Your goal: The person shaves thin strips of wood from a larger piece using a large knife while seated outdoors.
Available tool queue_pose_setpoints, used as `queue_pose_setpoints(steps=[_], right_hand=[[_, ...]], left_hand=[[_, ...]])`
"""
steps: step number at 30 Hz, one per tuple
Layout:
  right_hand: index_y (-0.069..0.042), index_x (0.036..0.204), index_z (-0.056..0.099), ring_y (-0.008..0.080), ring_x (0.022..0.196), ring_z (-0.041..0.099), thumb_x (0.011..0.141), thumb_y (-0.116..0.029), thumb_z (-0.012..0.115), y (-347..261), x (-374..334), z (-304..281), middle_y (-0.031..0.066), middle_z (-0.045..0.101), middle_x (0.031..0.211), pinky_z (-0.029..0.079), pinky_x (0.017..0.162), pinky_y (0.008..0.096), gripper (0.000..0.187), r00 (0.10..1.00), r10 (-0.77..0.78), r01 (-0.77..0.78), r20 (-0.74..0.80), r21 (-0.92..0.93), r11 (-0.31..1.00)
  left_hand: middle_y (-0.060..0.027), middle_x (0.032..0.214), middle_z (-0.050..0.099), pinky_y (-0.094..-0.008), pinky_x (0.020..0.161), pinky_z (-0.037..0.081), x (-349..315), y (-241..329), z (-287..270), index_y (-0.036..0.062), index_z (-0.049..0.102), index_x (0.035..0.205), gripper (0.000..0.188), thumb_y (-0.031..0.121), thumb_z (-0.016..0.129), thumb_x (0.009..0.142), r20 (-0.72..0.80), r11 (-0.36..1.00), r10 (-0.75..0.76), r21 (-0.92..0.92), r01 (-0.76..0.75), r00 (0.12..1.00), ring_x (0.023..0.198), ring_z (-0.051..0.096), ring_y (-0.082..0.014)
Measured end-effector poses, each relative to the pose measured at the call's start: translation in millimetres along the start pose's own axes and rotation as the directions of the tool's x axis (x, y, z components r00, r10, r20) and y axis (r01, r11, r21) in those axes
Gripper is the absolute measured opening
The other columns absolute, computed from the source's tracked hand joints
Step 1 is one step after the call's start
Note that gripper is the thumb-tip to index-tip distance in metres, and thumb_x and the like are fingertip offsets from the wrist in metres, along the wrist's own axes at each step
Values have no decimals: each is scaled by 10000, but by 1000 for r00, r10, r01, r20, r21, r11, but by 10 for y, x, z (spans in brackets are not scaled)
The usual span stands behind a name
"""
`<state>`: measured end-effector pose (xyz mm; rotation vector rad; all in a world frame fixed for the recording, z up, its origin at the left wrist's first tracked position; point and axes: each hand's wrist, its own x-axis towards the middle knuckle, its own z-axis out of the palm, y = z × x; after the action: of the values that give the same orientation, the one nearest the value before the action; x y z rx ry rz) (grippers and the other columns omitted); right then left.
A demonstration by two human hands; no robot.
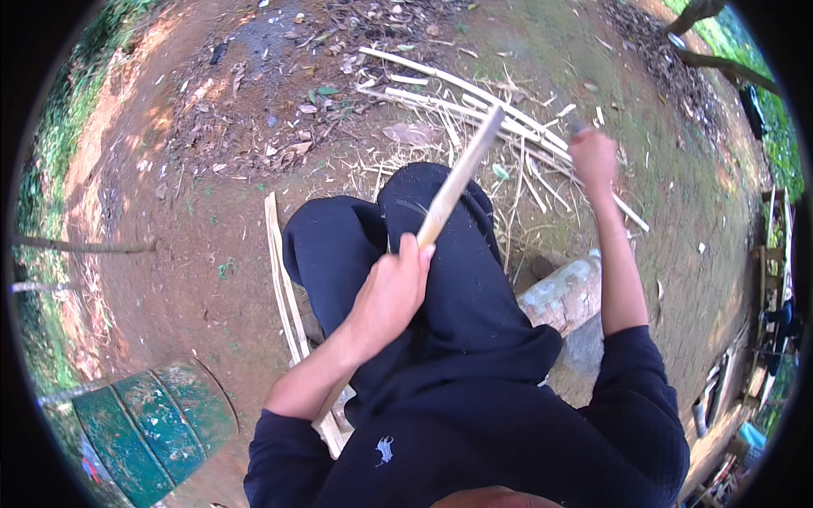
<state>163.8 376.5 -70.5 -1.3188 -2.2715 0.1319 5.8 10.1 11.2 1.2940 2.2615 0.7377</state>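
My left hand [391,288] grips a long pale bamboo strip [461,173] that slants up and away over my knees, clad in dark trousers [440,254]. My right hand [593,159] is stretched out ahead to the right, blurred, fist closed around a small dark handle that barely shows; what tool it is cannot be told. The strip's far end [494,114] lies left of that hand, apart from it.
Split bamboo strips [474,106] and shavings lie scattered on the dirt ahead. More strips [284,279] lie by my left leg. A grey stone [566,296] is at my right, a green ribbed container [152,427] at lower left. Dry leaves [279,102] cover the far ground.
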Motion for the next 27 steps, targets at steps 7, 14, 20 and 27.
queue_pose_setpoints(steps=[7, 14, 20, 27], right_hand=[[6, 649, 597, 199, 560, 537, 801, -208, 670, 567, -581, -205, 102, 590, 599, 447, 610, 403, 273, 883, 468, -445, 28, 365, 818], [-16, 860, 699, 184, 553, 611, 776, -115, 722, -669, -1147, -518, 86, 663, 648, 464, 549, 336, 132, 996, 86, -84, 19, 506, 858], [-92, 777, 557, 242, 501, 600, 647, -109, 668, -1053, -915, -710, 59, 542, 580, 437, 474, 409, 171, 855, -498, 517, -144, 176, 838], [-100, 725, 522, 211, 481, 597, 726, -125, 653, -926, -867, -534, 40, 550, 560, 434, 463, 375, 133, 826, -563, 564, -33, 73, 822]], left_hand=[[-82, 511, 517, -325, 387, 446, 115, -12, -233, -23, 504, 895, 335, 237, 413, 1086, 225, 895, -138, -389, 219, 965, 387, 561, -169], [-37, 616, 581, -265, 425, 477, 170, 18, -211, -30, 555, 936, 344, 244, 412, 1088, 336, 814, -54, -530, 236, 940, 462, 587, -97], [-17, 611, 568, -259, 427, 406, 165, 141, -165, -14, 585, 1000, 326, 267, 444, 1086, 197, 865, 53, -499, 53, 979, 470, 530, -70], [-196, 564, 506, -403, 486, 408, 197, 27, 36, -19, 496, 878, 335, 254, 485, 1072, 57, 964, 105, -252, -87, 993, 483, 541, -362]])
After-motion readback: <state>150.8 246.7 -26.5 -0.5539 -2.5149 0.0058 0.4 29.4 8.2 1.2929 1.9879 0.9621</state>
